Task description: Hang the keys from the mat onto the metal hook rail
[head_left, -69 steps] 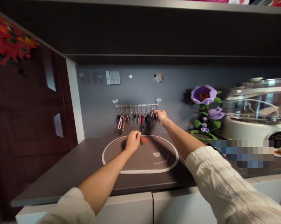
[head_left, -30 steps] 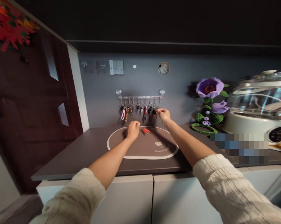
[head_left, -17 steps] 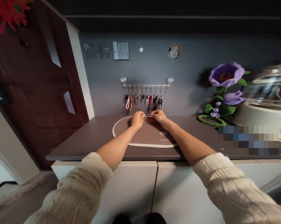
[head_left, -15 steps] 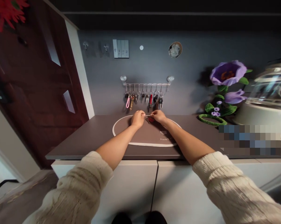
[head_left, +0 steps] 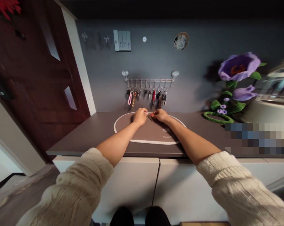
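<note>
1. Mat (head_left: pixel 125 125): on the counter (head_left: pixel 78 136); a strip of counter separates its near rim from the front edge; wider counter surface extends left of it, and more lies between it and the flowers (head_left: pixel 239 67) at right.
2. Key (head_left: pixel 150 117) and red tag (head_left: pixel 152 115): at the mat's far part, between the hands.
3. Left hand (head_left: pixel 140 116): over the mat, fingers curled beside the key; grip cannot be told.
4. Right hand (head_left: pixel 161 115): fingers bent at the tag; grip cannot be told.
5. Rack (head_left: pixel 150 80): on the wall beyond the mat; keys hang along it.
</note>
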`<state>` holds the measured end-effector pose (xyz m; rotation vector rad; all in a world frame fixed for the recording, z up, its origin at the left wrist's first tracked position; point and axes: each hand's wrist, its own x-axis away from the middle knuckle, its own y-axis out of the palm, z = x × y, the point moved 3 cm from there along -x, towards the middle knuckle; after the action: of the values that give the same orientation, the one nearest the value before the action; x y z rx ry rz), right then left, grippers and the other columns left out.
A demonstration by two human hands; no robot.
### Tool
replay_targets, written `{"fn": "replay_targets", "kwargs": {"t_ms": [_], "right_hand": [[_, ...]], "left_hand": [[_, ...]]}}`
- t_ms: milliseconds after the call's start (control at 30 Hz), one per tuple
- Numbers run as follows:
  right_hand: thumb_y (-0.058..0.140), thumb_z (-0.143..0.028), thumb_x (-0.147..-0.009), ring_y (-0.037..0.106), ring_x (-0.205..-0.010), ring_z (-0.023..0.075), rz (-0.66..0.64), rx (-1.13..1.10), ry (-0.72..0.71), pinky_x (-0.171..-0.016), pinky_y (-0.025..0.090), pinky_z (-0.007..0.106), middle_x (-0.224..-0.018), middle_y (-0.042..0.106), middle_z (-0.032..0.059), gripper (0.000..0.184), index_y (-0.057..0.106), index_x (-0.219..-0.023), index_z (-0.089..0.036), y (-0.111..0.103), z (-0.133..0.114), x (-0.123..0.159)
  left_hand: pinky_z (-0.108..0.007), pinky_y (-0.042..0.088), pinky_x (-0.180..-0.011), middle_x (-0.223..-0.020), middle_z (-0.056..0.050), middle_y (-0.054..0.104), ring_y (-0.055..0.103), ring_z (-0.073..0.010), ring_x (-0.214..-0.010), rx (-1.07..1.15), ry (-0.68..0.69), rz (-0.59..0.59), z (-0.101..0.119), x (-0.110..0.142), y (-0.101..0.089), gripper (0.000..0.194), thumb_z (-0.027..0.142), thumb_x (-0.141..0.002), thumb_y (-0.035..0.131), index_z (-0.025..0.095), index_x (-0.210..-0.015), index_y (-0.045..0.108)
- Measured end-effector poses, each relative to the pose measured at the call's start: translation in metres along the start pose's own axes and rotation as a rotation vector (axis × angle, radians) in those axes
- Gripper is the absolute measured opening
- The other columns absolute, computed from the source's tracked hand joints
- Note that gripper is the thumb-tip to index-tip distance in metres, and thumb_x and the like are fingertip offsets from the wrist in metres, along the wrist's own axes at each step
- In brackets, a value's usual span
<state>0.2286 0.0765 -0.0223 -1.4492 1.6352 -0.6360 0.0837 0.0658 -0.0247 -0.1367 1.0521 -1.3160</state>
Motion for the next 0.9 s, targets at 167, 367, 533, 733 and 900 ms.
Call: {"fn": "replay_targets", "kwargs": {"t_ms": [167,367,533,733,900], "right_hand": [[0.067,-0.025,-0.066,0.053,-0.059,0.0091,0.057,-0.155,0.0,-0.058,0.04,0.019,-0.071,0.065,0.0027,0.02,0.065,-0.082,-0.013,-0.001,0.005,-0.003],[0.068,-0.022,-0.065,0.052,-0.055,0.0075,0.038,-0.467,-0.027,-0.057,0.042,0.019,-0.066,0.064,0.0022,0.015,0.06,-0.073,-0.013,-0.004,0.002,-0.001],[0.067,-0.017,-0.066,0.053,-0.053,0.0073,0.001,-0.702,-0.02,-0.056,0.045,0.02,-0.061,0.061,-0.0006,0.013,0.056,-0.07,-0.014,-0.01,-0.009,0.005],[0.065,-0.009,-0.067,0.057,-0.058,0.0085,-0.005,-0.911,-0.052,-0.063,0.049,0.023,-0.065,0.062,0.0008,0.013,0.054,-0.073,-0.014,-0.019,-0.023,0.012],[0.064,-0.007,-0.068,0.06,-0.063,0.0097,0.029,-0.932,-0.086,-0.065,0.05,0.024,-0.072,0.065,0.0039,0.012,0.056,-0.076,-0.013,-0.027,-0.027,0.014]], "left_hand": [[-0.025,0.041,-0.081,-0.092,-0.005,0.06,0.055,-0.0136,-0.085,-0.019,0.002,-0.004,-0.001,0.0,0.001,0.016,0.018,-0.076,0.051,0.019,-0.087,0.063],[-0.025,0.042,-0.079,-0.089,-0.005,0.06,0.055,-0.014,-0.081,-0.016,0.046,-0.001,0.0,-0.001,0.002,0.016,0.018,-0.076,0.051,0.018,-0.084,0.064],[-0.026,0.042,-0.076,-0.085,-0.005,0.059,0.055,-0.0138,-0.077,-0.013,0.092,-0.003,0.004,0.001,0.002,0.017,0.028,-0.077,0.053,0.018,-0.083,0.065],[-0.026,0.042,-0.074,-0.086,-0.005,0.059,0.055,-0.0142,-0.078,0.014,0.119,0.036,0.009,0.002,-0.001,0.021,0.033,-0.072,0.06,0.018,-0.086,0.063],[-0.024,0.042,-0.073,-0.086,-0.004,0.06,0.055,-0.0125,-0.075,0.035,0.14,0.075,0.01,0.0,-0.004,0.015,0.02,-0.073,0.058,0.017,-0.087,0.061]]}}
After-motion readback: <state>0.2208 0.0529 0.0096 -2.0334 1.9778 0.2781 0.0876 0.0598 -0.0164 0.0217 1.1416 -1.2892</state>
